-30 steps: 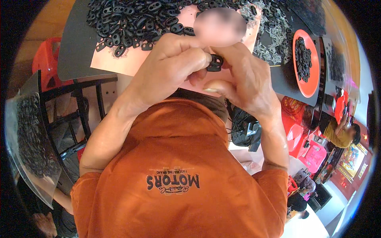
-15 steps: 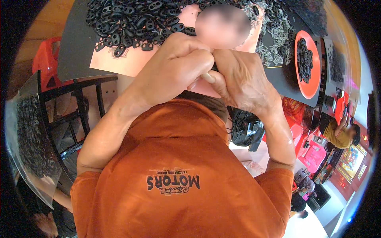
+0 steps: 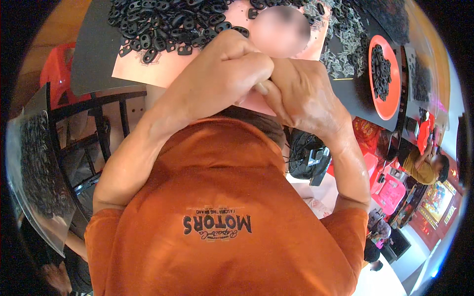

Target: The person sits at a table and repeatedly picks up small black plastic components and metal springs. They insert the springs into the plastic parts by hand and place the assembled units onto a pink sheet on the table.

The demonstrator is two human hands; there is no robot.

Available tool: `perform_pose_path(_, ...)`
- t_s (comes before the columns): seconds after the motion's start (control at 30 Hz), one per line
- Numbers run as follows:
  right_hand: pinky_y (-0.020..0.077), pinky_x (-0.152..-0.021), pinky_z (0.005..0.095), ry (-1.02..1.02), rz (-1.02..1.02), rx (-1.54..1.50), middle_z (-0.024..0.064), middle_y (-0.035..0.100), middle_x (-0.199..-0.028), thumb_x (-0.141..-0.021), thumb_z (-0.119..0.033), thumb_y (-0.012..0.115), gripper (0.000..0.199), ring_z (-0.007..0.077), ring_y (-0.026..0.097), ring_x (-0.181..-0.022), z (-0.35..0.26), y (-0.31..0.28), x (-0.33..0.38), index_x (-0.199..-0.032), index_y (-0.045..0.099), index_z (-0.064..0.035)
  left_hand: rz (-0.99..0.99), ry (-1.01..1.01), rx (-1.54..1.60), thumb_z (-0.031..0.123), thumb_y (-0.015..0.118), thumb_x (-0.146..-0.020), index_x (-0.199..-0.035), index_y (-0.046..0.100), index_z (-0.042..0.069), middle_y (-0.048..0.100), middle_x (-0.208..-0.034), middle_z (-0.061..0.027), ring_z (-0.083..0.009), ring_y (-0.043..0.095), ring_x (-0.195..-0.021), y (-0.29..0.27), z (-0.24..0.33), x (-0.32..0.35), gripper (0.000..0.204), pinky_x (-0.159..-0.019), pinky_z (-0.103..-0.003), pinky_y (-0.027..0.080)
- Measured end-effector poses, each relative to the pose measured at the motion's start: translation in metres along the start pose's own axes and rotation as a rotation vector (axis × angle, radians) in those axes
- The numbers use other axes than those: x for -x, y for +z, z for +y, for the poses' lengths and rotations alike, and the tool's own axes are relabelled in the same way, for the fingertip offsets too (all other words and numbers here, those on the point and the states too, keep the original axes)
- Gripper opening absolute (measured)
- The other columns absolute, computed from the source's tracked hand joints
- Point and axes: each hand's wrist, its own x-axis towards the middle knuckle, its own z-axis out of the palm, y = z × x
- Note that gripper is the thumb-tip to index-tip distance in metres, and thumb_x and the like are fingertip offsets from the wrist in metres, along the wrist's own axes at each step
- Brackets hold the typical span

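A dark table [image 3: 94, 54] holds a pink sheet [image 3: 163, 66] with a big heap of small black plastic rings [image 3: 168, 22] on it. An orange tray [image 3: 390, 101] with more black pieces sits far to the right. The person wears an orange shirt [image 3: 212, 207]. The left hand [image 3: 232, 66] is curled into a fist, pressed against the right hand [image 3: 303, 98]. The right hand is closed too. What they hold is hidden between them, near the sheet's edge.

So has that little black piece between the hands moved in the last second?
Cannot tell. It no longer shows: the left hand and right hand are closed together below the heap of black pieces, hiding it.
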Motion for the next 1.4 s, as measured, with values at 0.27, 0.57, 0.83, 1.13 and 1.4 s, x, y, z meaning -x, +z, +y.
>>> perform_pose_path(0.27, 0.0468, -0.062, 0.0377, 0.387, -0.015, -0.404, 0.0162, 0.057, -0.082, -0.088, -0.019, 0.052, 0.02, 0.0347, 0.058, -0.073, -0.002, -0.022, 0.017, -0.095, 0.053, 0.0, -0.035, 0.055, -0.117, 0.016, 0.046, -0.077, -0.053, 0.041, 0.006, 0.039, -0.05, 0.0033, -0.0044, 0.034, -0.047, -0.002, 0.0, 0.004, 0.027, -0.042, -0.023, 0.025)
perform_pose_path(0.57, 0.0445, -0.061, 0.0364, 0.483, 0.013, -0.583, 0.0166, 0.055, -0.077, -0.089, -0.014, 0.049, 0.016, 0.0324, 0.057, -0.069, -0.013, -0.023, 0.011, -0.088, 0.054, 0.0015, 0.001, 0.046, -0.132, 0.017, 0.047, -0.082, -0.06, 0.046, 0.003, 0.042, -0.054, 0.0026, -0.0048, 0.039, -0.05, 0.003, 0.001, 0.006, 0.027, -0.045, -0.023, 0.03)
perform_pose_path(0.83, 0.0423, -0.056, 0.03, 0.721, 0.325, -0.25, 0.0084, 0.053, -0.066, -0.087, -0.015, 0.055, 0.018, 0.0156, 0.052, -0.06, 0.013, -0.064, 0.043, -0.08, 0.056, 0.0012, 0.008, 0.055, -0.158, 0.017, 0.051, -0.089, -0.064, 0.046, 0.003, 0.036, -0.056, 0.0046, -0.0037, 0.032, -0.052, 0.002, 0.0, 0.007, 0.029, -0.046, -0.023, 0.028)
perform_pose_path(1.13, 0.044, -0.064, 0.0277, 1.008, 0.288, 0.303, 0.009, 0.062, -0.077, -0.09, -0.024, 0.052, 0.029, 0.011, 0.055, -0.072, 0.103, -0.129, 0.137, -0.094, 0.06, 0.0034, -0.067, 0.07, -0.202, 0.015, 0.051, -0.085, -0.061, 0.045, 0.003, 0.04, -0.054, 0.0012, -0.0063, 0.038, -0.049, -0.002, -0.005, 0.006, 0.027, -0.045, -0.024, 0.03)
perform_pose_path(1.4, 0.0459, -0.069, 0.0306, 0.716, 0.211, 0.028, 0.0136, 0.06, -0.086, -0.087, -0.011, 0.053, 0.018, 0.0205, 0.058, -0.078, 0.045, -0.085, 0.043, -0.1, 0.059, 0.0004, -0.078, 0.08, -0.258, 0.013, 0.052, -0.083, -0.06, 0.046, 0.002, 0.039, -0.051, -0.0002, -0.0073, 0.037, -0.046, -0.004, -0.001, 0.006, 0.026, -0.043, -0.026, 0.029)
